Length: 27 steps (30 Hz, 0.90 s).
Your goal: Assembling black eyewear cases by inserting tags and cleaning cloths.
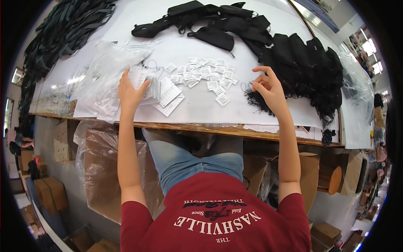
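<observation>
The left hand is at the near left of the white table, thumb and forefinger spread apart in a V beside a stack of white cards. These cards are flat, rectangular and crisp-edged, with fine dark print on their faces; they lie slightly fanned, the lowest ones reaching toward the table's near edge. A heap of clear plastic bags, crinkled and shiny, lies beside the same hand, and thin dark cords loop just beyond the cards. In the middle of the table are scattered small white squares, printed in dark lines, many overlapping. The right hand is raised beside a pile of black fabric pieces, which are matt, soft and elongated, with tangled black fringe at the near ends. Its fingers are curled with thumb and forefinger close together; thin dark loops show beside them, but at this size I cannot tell whether the tips pinch one.
</observation>
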Each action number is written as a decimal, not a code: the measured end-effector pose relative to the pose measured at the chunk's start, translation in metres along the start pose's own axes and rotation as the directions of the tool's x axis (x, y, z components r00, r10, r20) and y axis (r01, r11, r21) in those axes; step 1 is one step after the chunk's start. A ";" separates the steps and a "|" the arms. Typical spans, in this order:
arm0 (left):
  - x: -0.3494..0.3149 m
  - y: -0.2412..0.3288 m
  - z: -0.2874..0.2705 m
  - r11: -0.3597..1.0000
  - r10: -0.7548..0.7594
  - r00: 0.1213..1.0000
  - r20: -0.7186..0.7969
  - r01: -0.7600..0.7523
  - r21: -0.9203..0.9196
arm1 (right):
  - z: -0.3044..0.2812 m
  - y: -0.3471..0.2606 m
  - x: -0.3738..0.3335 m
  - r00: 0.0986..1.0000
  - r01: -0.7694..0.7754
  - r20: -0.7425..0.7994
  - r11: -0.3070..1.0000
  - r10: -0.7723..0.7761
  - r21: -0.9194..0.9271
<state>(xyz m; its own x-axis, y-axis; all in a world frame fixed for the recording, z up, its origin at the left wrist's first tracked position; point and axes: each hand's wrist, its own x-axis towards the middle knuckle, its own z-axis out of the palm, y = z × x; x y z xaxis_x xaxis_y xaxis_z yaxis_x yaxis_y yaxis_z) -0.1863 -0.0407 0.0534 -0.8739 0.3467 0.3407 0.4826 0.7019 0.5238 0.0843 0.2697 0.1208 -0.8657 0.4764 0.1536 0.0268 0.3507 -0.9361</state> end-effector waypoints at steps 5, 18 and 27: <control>-0.020 0.055 -0.020 0.932 0.148 0.960 -0.237 -0.216 -0.291 | 0.028 -0.008 -0.022 1.000 0.012 0.020 1.000 -0.011 -0.020; -0.149 0.148 -0.024 0.430 0.046 0.973 0.228 0.187 -0.883 | 0.111 -0.055 -0.081 0.881 0.448 -0.182 0.894 -0.437 0.024; -0.147 0.153 -0.019 0.598 0.140 0.987 0.084 -0.017 -0.802 | 0.115 -0.048 -0.076 0.841 0.476 -0.234 0.873 -0.488 -0.110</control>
<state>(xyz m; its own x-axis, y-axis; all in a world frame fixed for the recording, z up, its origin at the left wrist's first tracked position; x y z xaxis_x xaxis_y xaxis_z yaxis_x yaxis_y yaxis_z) 0.0170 0.0037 0.0981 -0.7997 0.4922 0.3439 0.3490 -0.0850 0.9333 0.0915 0.1236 0.1173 -0.6239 0.4182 0.6602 -0.3339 0.6211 -0.7090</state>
